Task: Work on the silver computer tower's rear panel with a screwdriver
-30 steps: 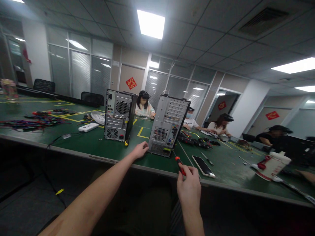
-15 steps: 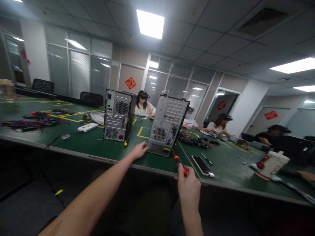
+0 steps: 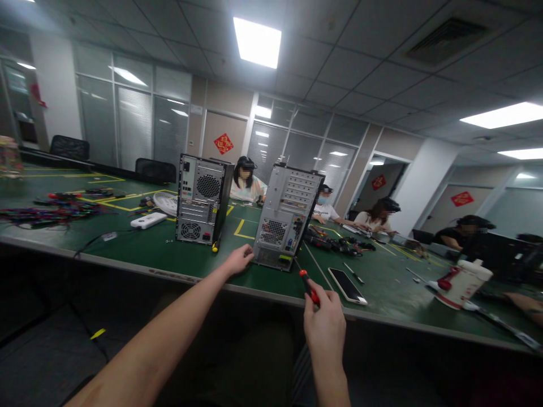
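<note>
A grey computer tower [image 3: 282,215] stands upright near the table's front edge, its rear panel towards me and leaning slightly in the view. My left hand [image 3: 240,260] is at its lower left edge, fingers curled against it and partly hidden. In my right hand [image 3: 324,316] is a red and black screwdriver [image 3: 306,284], gripped by its handle. The shaft points up and left, its tip at the lower right corner of the tower's rear panel; whether it sits in a screw is too small to tell. A second computer tower [image 3: 199,200] stands to the left.
Right of the screwdriver lie a phone [image 3: 347,286] and a thin pen-like tool [image 3: 353,273]. Farther right stands a white cup [image 3: 462,285]. Black cables [image 3: 335,243] lie behind the tower; a power strip [image 3: 148,220] and bundled wires [image 3: 55,212] lie left. Several people sit across the table.
My right hand has shifted its grip on the screwdriver, covering more of the handle. The left hand stays at the tower. The whole view has moved slightly.
</note>
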`<state>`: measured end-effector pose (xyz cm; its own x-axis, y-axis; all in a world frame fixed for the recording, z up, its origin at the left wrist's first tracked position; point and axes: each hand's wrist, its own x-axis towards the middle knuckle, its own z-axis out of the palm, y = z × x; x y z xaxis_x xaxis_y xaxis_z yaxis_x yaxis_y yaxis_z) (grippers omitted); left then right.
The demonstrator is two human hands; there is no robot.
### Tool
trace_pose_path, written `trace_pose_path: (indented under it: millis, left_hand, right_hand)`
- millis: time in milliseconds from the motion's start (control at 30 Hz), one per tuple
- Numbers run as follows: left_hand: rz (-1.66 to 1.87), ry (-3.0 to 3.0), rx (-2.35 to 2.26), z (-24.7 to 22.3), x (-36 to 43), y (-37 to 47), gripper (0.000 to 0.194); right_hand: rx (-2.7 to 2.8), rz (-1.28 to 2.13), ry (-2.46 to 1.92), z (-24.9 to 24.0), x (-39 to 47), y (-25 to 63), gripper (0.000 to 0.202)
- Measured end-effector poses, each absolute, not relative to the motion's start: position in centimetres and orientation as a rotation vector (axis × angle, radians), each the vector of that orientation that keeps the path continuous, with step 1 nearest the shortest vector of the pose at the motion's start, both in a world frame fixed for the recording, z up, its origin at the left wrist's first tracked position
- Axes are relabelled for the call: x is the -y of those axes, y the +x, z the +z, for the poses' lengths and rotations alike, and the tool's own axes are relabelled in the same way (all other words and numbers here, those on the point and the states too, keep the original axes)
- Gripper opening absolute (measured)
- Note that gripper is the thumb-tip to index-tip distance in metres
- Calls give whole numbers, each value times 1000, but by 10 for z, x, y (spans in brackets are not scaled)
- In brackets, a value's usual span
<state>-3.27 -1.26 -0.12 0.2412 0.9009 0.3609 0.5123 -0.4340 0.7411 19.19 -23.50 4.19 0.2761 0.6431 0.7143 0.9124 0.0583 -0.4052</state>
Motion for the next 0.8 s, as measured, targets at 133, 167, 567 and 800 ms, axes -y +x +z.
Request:
trace_pose_path:
  millis: [133, 167, 567, 800]
  left_hand:
    - [1093, 2056, -1327, -3, 11, -32, 15]
    - [1094, 2058, -1326, -3, 11, -32, 16]
    - [1061, 2026, -1312, 4, 18, -32, 18]
    - [1088, 2029, -1297, 3, 17, -32, 15]
  right_hand:
    - [1465, -405, -1602, 41, 232, 194, 40]
    - [1461, -401, -1595, 41, 231, 194, 40]
    - [1273, -43, -1780, 49, 232, 187, 53]
    - [1343, -228, -1696, 47, 235, 188, 57]
